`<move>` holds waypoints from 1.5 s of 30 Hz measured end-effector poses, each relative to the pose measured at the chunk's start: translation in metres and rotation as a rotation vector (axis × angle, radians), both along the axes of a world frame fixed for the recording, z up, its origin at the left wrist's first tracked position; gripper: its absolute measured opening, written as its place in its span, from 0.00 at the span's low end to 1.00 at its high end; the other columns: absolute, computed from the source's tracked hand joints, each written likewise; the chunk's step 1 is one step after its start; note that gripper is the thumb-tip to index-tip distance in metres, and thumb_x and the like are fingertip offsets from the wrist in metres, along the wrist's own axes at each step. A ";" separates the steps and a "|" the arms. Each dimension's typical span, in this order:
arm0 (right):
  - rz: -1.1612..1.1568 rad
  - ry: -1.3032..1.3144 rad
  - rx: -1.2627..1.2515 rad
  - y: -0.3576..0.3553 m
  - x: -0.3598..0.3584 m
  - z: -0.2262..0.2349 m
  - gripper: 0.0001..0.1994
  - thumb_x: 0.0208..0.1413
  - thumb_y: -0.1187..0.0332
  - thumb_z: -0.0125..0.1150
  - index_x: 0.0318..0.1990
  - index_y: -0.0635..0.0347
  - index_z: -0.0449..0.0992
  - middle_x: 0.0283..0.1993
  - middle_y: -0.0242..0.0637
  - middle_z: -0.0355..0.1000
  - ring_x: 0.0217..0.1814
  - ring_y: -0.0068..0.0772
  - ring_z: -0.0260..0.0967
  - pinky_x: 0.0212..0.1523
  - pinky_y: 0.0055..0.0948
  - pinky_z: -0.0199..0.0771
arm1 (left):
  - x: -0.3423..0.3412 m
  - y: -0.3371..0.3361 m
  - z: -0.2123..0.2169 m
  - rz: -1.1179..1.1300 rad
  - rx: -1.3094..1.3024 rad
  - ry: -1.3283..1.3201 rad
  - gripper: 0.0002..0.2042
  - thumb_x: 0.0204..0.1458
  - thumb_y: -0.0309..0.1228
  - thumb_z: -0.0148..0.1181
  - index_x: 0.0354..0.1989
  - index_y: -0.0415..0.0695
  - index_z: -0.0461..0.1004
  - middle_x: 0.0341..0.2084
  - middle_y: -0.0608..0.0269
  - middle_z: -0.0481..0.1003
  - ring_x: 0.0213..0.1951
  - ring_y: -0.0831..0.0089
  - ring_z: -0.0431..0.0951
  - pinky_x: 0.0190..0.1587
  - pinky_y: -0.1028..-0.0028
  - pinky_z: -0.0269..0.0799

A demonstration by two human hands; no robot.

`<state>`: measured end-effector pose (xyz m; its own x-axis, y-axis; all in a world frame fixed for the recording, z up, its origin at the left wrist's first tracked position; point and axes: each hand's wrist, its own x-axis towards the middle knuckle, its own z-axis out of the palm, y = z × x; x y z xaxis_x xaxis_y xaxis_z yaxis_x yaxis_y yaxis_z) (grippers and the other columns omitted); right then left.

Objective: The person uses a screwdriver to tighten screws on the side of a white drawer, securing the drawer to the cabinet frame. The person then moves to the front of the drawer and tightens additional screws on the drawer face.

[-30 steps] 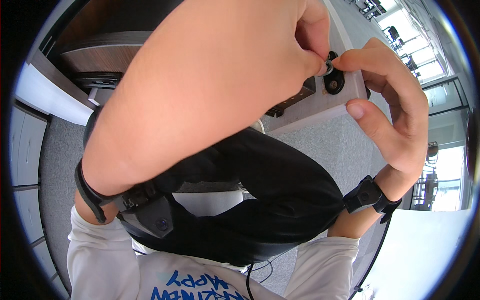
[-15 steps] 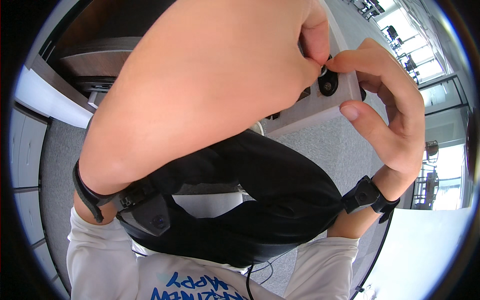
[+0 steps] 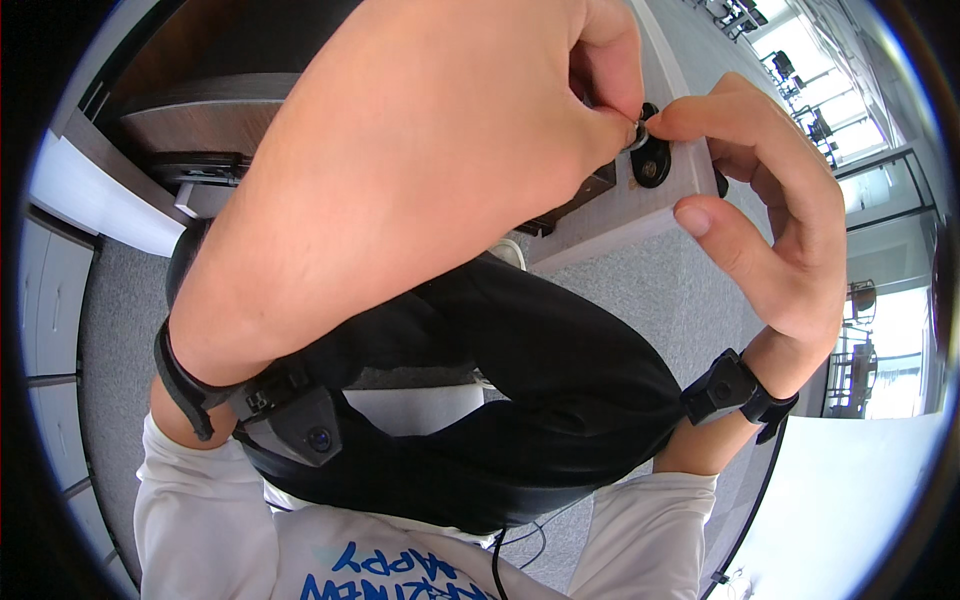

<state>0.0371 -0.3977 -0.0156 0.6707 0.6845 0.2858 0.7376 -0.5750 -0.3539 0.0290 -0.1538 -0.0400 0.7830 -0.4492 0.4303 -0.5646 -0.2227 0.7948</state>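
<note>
One screw head [image 3: 650, 170] already sits in our black fitting [image 3: 655, 153] on the pale board [image 3: 605, 240], between one and two o'clock; our left hand [image 3: 450, 170] pinches a small metal piece [image 3: 638, 137] there, not yet released, while our right hand [image 3: 795, 210] steadies close, thumb spread.

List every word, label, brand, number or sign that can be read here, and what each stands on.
White shirt: blue lettering near the picture's lower edge; I won't copy its wording.
Black fitting: no lettering can be made out.
Black wrist devices: none legible.
</note>
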 end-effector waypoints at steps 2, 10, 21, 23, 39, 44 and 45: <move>-0.025 0.017 0.090 0.001 -0.002 -0.008 0.20 0.45 0.68 0.64 0.49 0.65 0.78 0.40 0.37 0.72 0.43 0.36 0.78 0.50 0.33 0.76 | -0.001 0.001 -0.003 -0.007 -0.010 0.000 0.04 0.53 0.23 0.65 0.33 0.34 0.81 0.28 0.53 0.81 0.29 0.68 0.80 0.36 0.74 0.75; -0.019 0.038 0.008 -0.001 -0.005 -0.015 0.20 0.46 0.69 0.64 0.49 0.65 0.78 0.41 0.37 0.72 0.44 0.37 0.77 0.52 0.35 0.75 | -0.002 -0.014 -0.002 0.034 0.006 0.156 0.04 0.53 0.20 0.65 0.35 0.35 0.76 0.30 0.54 0.81 0.32 0.68 0.81 0.41 0.73 0.76; -0.022 0.030 0.012 0.001 -0.004 -0.012 0.21 0.45 0.68 0.64 0.49 0.65 0.78 0.40 0.36 0.71 0.42 0.34 0.76 0.49 0.32 0.75 | 0.002 0.000 -0.007 -0.076 -0.061 0.039 0.03 0.55 0.19 0.64 0.36 0.35 0.77 0.30 0.53 0.81 0.32 0.68 0.81 0.39 0.73 0.76; -0.046 0.053 0.042 0.002 -0.005 -0.012 0.21 0.45 0.68 0.64 0.49 0.65 0.78 0.40 0.36 0.71 0.42 0.34 0.75 0.49 0.31 0.74 | 0.004 0.005 -0.010 -0.079 -0.046 0.079 0.03 0.55 0.20 0.64 0.37 0.35 0.78 0.31 0.53 0.82 0.32 0.68 0.82 0.39 0.73 0.76; -0.053 0.031 0.020 0.003 -0.007 -0.018 0.21 0.44 0.67 0.64 0.48 0.65 0.79 0.39 0.36 0.71 0.42 0.35 0.76 0.49 0.32 0.75 | -0.004 0.005 -0.016 -0.034 0.014 0.071 0.08 0.57 0.23 0.62 0.42 0.33 0.83 0.34 0.52 0.83 0.33 0.68 0.83 0.42 0.76 0.77; -0.054 0.020 0.016 0.003 -0.007 -0.020 0.21 0.44 0.66 0.64 0.48 0.64 0.79 0.40 0.36 0.72 0.43 0.36 0.77 0.51 0.34 0.76 | -0.002 0.005 -0.004 -0.041 0.049 0.244 0.09 0.58 0.23 0.61 0.43 0.33 0.83 0.34 0.51 0.83 0.33 0.67 0.83 0.42 0.75 0.78; -0.054 0.018 0.015 0.003 -0.007 -0.020 0.21 0.44 0.66 0.64 0.48 0.64 0.79 0.40 0.36 0.72 0.43 0.37 0.78 0.51 0.35 0.76 | -0.003 0.005 -0.004 -0.042 0.053 0.251 0.09 0.59 0.24 0.61 0.43 0.33 0.82 0.34 0.50 0.83 0.33 0.66 0.83 0.42 0.75 0.78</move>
